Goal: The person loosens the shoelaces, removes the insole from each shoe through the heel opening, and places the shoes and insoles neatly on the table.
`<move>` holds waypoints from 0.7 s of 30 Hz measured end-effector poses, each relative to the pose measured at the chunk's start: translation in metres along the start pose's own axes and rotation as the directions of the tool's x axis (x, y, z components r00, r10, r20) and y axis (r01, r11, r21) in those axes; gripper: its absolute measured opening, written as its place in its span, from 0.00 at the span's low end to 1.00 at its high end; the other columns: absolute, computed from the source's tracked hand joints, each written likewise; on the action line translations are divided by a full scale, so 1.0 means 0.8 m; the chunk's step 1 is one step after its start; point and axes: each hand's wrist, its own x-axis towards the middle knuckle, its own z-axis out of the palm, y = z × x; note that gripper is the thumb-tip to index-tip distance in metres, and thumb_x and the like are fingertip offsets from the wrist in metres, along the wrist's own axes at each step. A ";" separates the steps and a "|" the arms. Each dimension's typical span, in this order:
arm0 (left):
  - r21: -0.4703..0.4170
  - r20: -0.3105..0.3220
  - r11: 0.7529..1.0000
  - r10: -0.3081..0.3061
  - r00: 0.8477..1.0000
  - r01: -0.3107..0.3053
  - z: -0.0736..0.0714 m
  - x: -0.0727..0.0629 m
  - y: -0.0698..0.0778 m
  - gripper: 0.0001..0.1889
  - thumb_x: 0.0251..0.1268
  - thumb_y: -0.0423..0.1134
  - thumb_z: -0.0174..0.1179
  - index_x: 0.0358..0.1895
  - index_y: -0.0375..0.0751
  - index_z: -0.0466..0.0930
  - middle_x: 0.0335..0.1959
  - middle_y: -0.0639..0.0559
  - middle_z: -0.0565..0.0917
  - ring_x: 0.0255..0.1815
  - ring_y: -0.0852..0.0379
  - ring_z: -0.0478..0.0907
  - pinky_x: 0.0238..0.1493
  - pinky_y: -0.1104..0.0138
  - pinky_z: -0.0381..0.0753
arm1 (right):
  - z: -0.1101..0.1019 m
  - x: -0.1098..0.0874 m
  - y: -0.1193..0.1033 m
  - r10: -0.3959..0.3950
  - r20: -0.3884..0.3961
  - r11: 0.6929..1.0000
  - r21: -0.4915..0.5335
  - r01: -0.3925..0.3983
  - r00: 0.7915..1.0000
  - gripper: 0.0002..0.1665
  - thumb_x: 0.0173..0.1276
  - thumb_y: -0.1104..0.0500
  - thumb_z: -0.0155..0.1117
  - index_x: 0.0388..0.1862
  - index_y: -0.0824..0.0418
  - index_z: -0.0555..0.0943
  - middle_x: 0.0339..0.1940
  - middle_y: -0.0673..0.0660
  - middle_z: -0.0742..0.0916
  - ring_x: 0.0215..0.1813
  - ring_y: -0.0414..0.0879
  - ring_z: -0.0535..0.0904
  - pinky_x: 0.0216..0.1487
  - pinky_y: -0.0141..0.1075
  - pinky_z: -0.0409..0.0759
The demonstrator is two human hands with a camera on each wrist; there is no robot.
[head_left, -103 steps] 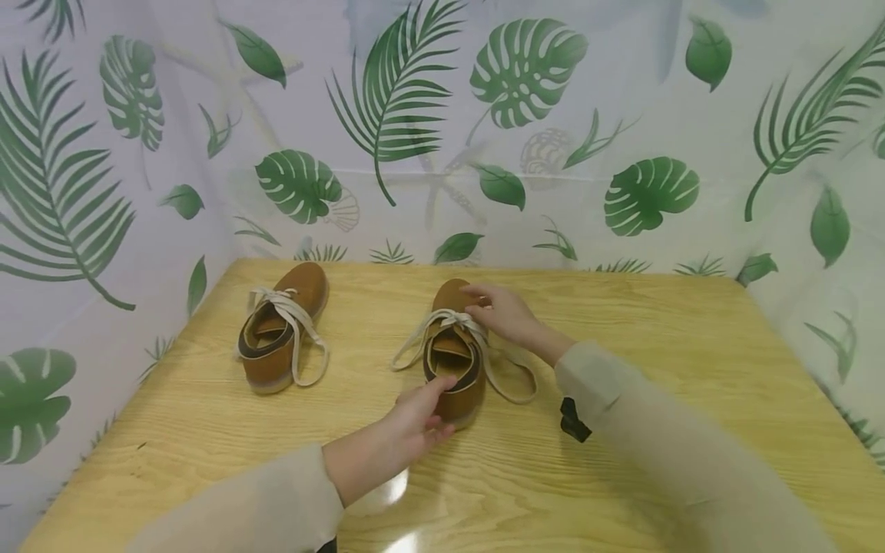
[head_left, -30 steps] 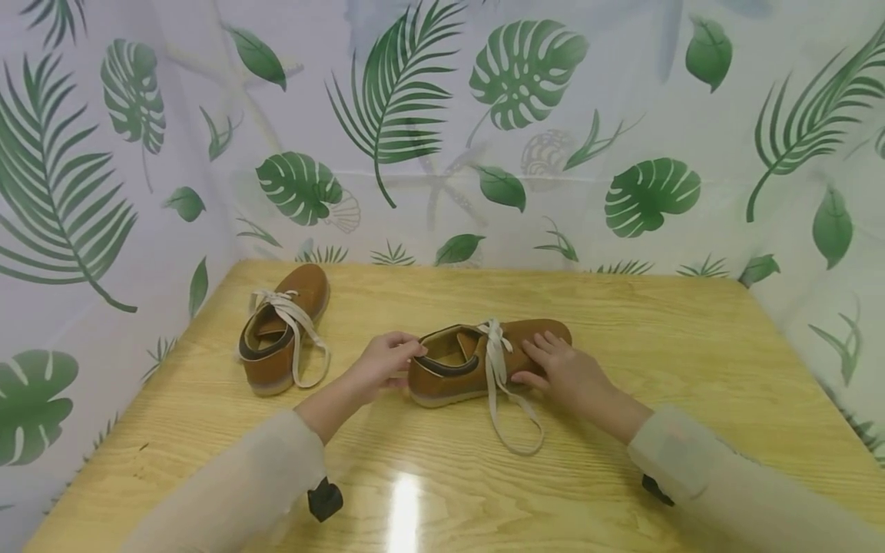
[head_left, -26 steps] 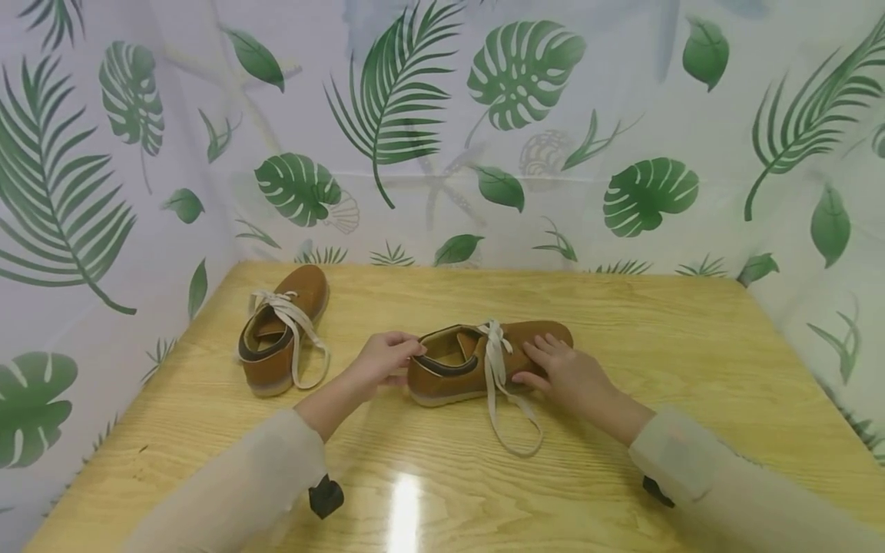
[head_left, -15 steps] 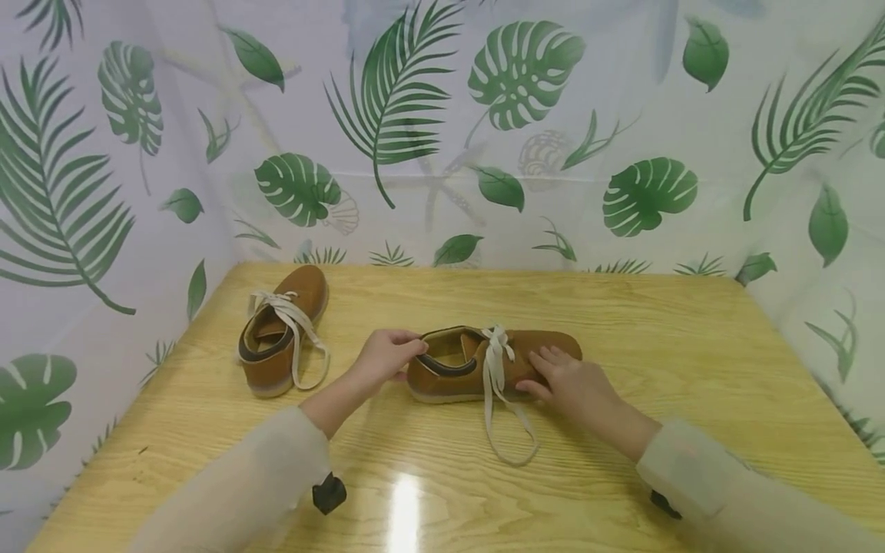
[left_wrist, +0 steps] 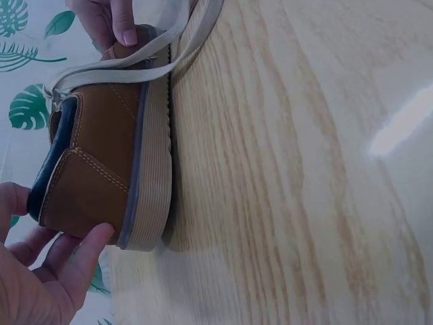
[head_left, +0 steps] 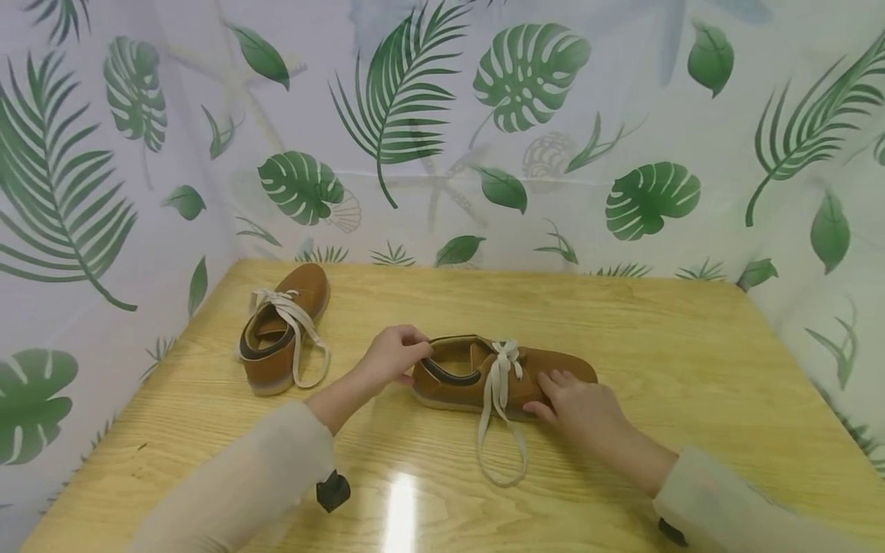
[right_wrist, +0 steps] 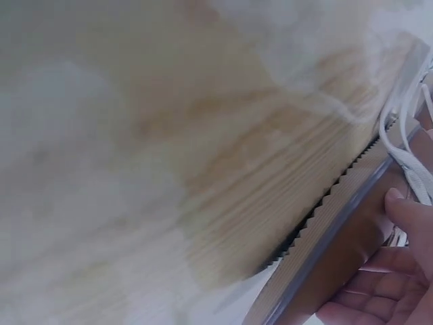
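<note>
A brown lace-up shoe lies sideways at mid-table, heel left and toe right. Its pale laces are tied, and one loop hangs down the near side onto the wood. My left hand holds the heel, with fingers at the dark padded collar; the left wrist view shows a fingertip against the heel's brown side. At the other end, my right hand grips the toe, thumb on the near side and fingers over the top. The right wrist view shows its ridged sole edge close along the table.
A matching brown shoe stands at the back left, toe pointing away, with a lace loop trailing on its right. The wooden table meets a leaf-print cloth at the back and sides. Dark wrist devices hang below the sleeves.
The shoe, earlier pointing away, has been turned so its toe faces right. Over the last second its toe has swung nearer and rightward, both hands staying on it. The other shoe stays put.
</note>
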 end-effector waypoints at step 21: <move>-0.042 0.034 0.999 -0.026 0.999 0.028 0.006 -0.001 -0.005 0.11 0.62 0.38 0.62 0.43 0.35 0.80 0.44 0.45 0.81 0.47 0.49 0.78 0.37 0.60 0.88 | -0.013 -0.012 0.000 -0.034 -0.007 0.999 -0.034 0.034 0.999 0.29 0.57 0.40 0.64 0.44 0.63 0.85 0.39 0.62 0.88 0.40 0.55 0.86 0.11 0.34 0.77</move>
